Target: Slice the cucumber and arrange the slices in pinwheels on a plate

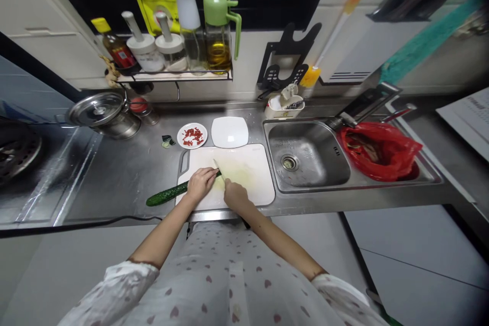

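A long green cucumber (166,196) lies slantwise across the left side of a white cutting board (260,175). My left hand (201,183) is closed over the cucumber near its right end. In my right hand (235,196) is a kitchen knife (218,167), its narrow blade pointing up and left at the cucumber's right tip. Whether the edge has entered the flesh is too small to tell. Pale green wet marks stain the board right of the blade. Behind the board stand a small plate (181,138) of chopped red pieces and a white square dish (229,132).
Right of the board is a steel sink (309,163), with a red plastic bag (382,153) beyond it. A lidded pot (103,114) and a red-capped jar (144,110) stand back left. Cucumber scraps (166,141) lie near the small plate. Above hangs a seasoning rack (175,76).
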The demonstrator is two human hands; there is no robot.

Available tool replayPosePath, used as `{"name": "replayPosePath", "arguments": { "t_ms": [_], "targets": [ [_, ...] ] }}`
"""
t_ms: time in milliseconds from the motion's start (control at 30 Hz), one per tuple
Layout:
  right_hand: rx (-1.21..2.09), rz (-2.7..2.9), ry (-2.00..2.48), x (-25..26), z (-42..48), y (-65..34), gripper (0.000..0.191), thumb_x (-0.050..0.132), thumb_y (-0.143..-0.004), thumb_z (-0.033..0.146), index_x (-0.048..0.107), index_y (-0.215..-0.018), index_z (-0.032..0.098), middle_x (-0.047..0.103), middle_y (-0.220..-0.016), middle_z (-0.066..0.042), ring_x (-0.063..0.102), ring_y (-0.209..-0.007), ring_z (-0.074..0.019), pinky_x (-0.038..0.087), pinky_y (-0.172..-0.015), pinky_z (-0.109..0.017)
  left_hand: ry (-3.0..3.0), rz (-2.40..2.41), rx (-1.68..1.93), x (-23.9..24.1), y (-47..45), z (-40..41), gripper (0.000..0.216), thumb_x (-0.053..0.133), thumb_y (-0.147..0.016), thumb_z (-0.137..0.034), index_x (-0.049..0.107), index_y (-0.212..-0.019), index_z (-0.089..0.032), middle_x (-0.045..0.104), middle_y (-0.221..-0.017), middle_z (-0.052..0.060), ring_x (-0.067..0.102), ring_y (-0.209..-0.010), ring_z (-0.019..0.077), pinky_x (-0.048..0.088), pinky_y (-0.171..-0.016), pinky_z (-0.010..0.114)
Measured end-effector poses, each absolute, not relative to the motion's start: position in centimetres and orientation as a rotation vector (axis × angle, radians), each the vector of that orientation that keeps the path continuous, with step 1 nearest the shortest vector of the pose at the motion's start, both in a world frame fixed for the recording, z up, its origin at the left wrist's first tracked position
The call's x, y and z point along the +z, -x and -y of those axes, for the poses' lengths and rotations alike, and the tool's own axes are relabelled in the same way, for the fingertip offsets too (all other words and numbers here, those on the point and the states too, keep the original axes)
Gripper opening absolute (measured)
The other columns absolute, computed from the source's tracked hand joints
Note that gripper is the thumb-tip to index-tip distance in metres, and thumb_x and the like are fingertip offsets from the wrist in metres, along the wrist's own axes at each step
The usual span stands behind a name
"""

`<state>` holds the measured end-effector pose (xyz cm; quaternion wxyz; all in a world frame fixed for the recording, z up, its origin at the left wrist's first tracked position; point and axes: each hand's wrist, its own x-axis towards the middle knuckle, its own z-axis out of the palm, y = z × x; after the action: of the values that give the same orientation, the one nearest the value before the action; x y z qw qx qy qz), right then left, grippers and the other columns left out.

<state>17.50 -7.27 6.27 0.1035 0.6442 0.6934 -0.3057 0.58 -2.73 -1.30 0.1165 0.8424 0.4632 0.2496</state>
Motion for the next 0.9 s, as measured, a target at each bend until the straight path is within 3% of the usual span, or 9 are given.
{"name": "replayPosePath", "arguments": {
  "t_ms": [700, 900],
  "targets": [
    [-0.862, -2.06, -1.902, 5.4, 8.7, -18.8, 0.03, 0.038, -0.088, 0.009, 0.05, -0.115, 0.014, 0.069, -0.099, -0.015, 0.067, -0.095, -0.0233, 0.046, -0.075, -0.03, -2.416, -1.419, 0.642, -0.9, -0.6, 2.8, 0.029, 0.046, -0.095, -0.031, 0.067, -0.114, -0.025, 0.07, -0.108, 0.006, 0.062, -0.098, 0.0201, 0.048, -0.089, 0.036],
    [-0.699, -2.068, -1.894, 6.6, 9.4, -20.9, 0.029, 0.037, -0.091, 0.012, 0.053, -0.114, 0.017, 0.07, -0.094, -0.013, 0.066, -0.095, -0.0236, 0.044, -0.075, -0.031, -2.369, -1.497, 0.605, -0.5, -0.7, 2.9, 0.03, 0.047, -0.094, -0.032, 0.065, -0.116, -0.023, 0.07, -0.11, 0.007, 0.064, -0.098, 0.0225, 0.047, -0.09, 0.039]
  ]
}}
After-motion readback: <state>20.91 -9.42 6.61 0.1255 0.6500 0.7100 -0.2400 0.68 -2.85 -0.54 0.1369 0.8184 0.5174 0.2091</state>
